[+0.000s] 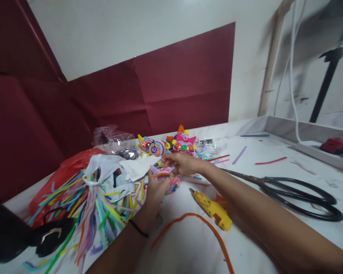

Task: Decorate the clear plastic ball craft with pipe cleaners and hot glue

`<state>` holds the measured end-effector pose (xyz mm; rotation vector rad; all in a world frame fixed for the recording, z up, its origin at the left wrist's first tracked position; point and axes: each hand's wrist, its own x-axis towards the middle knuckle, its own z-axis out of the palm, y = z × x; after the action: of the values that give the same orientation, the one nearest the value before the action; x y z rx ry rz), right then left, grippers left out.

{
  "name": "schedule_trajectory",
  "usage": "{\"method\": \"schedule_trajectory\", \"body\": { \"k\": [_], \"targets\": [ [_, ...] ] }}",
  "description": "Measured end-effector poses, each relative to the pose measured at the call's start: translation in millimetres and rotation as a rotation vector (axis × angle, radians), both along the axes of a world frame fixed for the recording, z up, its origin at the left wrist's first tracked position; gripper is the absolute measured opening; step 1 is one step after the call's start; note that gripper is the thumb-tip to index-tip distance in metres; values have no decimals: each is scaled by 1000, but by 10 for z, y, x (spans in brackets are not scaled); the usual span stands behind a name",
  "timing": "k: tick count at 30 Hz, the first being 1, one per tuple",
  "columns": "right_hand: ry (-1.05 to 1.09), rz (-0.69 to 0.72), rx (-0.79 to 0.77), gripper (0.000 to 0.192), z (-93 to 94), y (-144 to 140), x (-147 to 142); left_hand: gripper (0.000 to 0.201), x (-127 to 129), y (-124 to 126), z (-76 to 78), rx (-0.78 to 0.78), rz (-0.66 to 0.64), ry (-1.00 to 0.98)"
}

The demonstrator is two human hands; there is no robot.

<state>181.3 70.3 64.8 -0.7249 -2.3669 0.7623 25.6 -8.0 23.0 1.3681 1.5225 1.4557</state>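
Both hands meet over a coiled, multicoloured pipe-cleaner piece [166, 179] on the white table [274, 179], the left hand [156, 190] cupped beneath it, the right hand [183, 163] pinching its top, yellow glue gun [213, 209] and black scissors [297, 192] nearby; no writing legible.

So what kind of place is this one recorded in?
Most likely a home or small-workshop craft table. A heap of coloured pipe cleaners lies by the left hand, a yellow glue gun and large black scissors sit on the white tabletop, and finished bright ornaments stand behind.

small coiled pipe-cleaner figure [166, 179], pink and multicoloured, held above the table.
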Motion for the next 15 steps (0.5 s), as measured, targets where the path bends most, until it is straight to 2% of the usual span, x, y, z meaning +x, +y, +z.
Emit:
{"method": "schedule_trajectory", "body": {
  "k": [10,15],
  "targets": [
    [-3,-47,6,34,182,-119,64,77,-24,-25,2,-21,15,47],
    [65,-60,130,29,401,-302,148,92,-73,27,-68,-46,-2,-39]
  ]
}}
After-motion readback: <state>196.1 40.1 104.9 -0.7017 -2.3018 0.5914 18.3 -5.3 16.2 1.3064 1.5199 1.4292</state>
